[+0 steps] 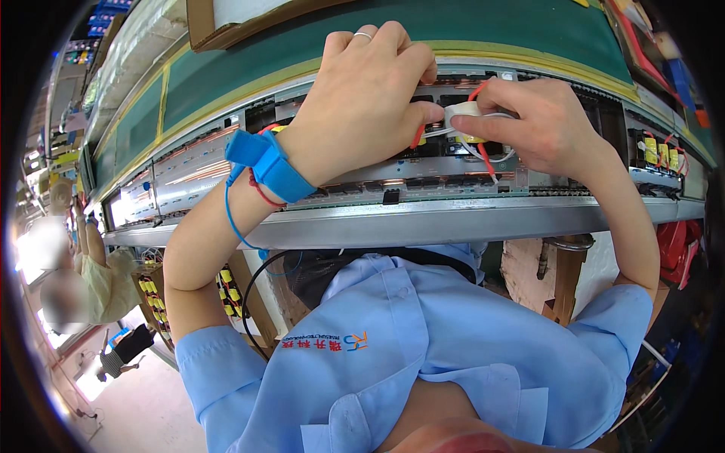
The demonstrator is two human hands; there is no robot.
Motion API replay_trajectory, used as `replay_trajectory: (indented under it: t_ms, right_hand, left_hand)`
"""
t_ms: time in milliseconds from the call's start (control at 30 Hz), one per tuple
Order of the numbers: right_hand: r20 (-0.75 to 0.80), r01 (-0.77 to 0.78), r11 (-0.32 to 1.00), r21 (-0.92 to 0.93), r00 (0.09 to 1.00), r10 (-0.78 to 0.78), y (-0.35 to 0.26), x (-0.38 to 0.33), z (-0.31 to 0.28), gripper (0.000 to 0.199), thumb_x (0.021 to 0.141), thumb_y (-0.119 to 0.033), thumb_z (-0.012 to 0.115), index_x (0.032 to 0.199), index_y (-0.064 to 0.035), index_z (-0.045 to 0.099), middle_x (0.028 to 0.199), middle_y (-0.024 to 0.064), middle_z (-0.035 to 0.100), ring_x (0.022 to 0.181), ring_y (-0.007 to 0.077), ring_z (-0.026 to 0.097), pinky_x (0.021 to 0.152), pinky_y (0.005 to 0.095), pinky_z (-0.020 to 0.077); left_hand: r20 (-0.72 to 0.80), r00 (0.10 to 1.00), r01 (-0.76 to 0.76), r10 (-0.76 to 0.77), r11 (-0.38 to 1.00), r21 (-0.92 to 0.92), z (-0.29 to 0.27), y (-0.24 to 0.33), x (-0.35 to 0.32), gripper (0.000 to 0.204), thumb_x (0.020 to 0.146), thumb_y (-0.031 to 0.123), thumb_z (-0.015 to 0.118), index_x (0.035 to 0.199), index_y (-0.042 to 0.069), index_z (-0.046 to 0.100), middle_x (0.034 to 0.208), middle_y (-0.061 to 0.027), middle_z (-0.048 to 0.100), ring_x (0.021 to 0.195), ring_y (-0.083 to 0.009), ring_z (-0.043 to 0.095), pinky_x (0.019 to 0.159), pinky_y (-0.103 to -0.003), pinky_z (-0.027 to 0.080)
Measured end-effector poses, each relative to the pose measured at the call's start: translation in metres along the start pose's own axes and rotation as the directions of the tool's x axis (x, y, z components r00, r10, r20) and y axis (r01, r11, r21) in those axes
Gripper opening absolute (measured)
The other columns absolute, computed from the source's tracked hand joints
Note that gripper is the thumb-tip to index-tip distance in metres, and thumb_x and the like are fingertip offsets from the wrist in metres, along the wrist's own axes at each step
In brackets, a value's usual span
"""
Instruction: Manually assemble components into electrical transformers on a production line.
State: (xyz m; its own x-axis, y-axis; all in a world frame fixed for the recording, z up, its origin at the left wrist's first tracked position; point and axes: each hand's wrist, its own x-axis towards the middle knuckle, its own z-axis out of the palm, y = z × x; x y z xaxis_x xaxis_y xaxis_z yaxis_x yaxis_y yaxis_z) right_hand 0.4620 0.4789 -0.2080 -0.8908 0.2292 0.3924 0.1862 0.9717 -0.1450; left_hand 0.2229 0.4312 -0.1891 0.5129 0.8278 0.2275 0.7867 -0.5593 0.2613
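Resting between both hands [453, 117], white component [462, 111]

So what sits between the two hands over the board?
In the head view, a small white part with red and white wires, pinched by left hand and right hand.

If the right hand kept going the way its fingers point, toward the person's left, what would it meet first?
Most likely the left hand: the right hand pinches a small white part with red and white wires, and the left hand's fingertips already sit right at that part. Depth is hard to judge, but the gap looks closed.
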Motion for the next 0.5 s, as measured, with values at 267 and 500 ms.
replay_trajectory:
  t_ms: [267,500]
  right_hand:
    - [-0.062,0.004,0.988,-0.157,0.998,-0.014,-0.02,-0.034,-0.012,0.046,0.068,-0.017,0.07,0.114,-0.0075,0.067,0.103,0.0034,0.064,0.069,0.0154,0.061,0.056,0.0291,0.0483]
    - [-0.088,0.048,0.959,-0.279,0.993,-0.076,-0.018,-0.044,-0.007,0.048,0.072,-0.022,0.073,0.114,0.0001,0.066,0.108,0.0077,0.066,0.067,0.0142,0.059,0.055,0.0267,0.0458]
  left_hand:
    - [-0.153,0.925,-0.313,0.347,0.927,0.208,0.001,0.021,-0.005,0.024,0.071,0.018,0.071,0.093,0.017,0.065,0.101,-0.001,0.058,0.094,-0.0213,0.055,0.088,-0.039,0.037]
    - [-0.067,0.818,-0.493,0.571,0.757,0.429,0.024,0.045,-0.012,0.021,0.07,0.026,0.069,0.083,0.012,0.06,0.094,-0.0012,0.059,0.089,-0.0157,0.058,0.083,-0.035,0.039]
